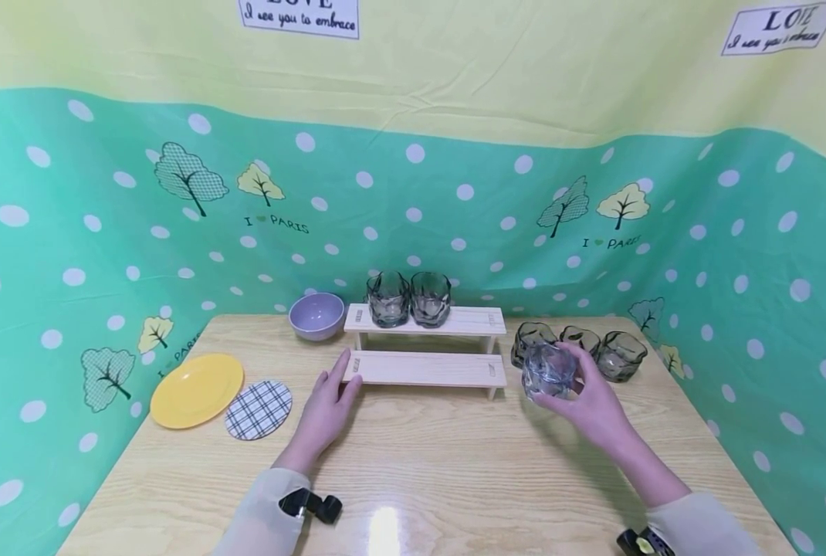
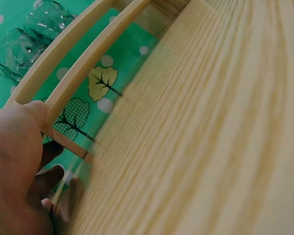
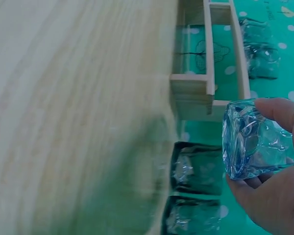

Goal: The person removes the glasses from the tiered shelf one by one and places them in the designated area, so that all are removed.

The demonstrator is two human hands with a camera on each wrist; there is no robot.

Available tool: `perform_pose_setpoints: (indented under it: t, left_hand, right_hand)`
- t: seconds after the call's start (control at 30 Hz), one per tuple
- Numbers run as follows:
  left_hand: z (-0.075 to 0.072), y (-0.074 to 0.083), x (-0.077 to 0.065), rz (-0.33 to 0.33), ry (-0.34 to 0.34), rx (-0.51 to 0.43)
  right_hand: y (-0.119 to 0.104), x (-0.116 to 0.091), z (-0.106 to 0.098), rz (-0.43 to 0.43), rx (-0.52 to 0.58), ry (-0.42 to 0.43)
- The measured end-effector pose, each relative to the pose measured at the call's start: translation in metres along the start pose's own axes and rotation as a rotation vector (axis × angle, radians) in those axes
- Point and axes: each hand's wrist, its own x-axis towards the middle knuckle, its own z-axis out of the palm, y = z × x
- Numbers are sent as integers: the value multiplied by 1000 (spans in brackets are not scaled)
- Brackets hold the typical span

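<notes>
A two-step wooden rack (image 1: 427, 369) stands on the table. At the left end of its lower shelf, my left hand (image 1: 326, 405) holds the corner between thumb and forefinger; the thumb (image 2: 35, 110) shows at the shelf's edge in the left wrist view. My right hand (image 1: 597, 405) grips a transparent faceted glass tumbler (image 1: 546, 372) round its side, with the thumb (image 3: 277, 110) on one face. The tumbler is held above the table, right of the rack. Two smoky grey tumblers (image 1: 388, 301) stand side by side on the upper shelf.
Three more grey tumblers (image 1: 620, 359) stand at the back right, one partly hidden by the held glass. To the left are a purple bowl (image 1: 317, 316), a yellow plate (image 1: 198, 391) and a checked round coaster (image 1: 258, 410). A patterned green cloth (image 1: 413, 185) hangs around the table.
</notes>
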Motion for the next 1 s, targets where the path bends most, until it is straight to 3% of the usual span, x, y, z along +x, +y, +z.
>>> perform_pose_setpoints:
  t: [1.0]
  left_hand:
    - [0, 2, -1, -1, 1, 4]
  right_hand:
    - [50, 16, 12, 52, -71, -32]
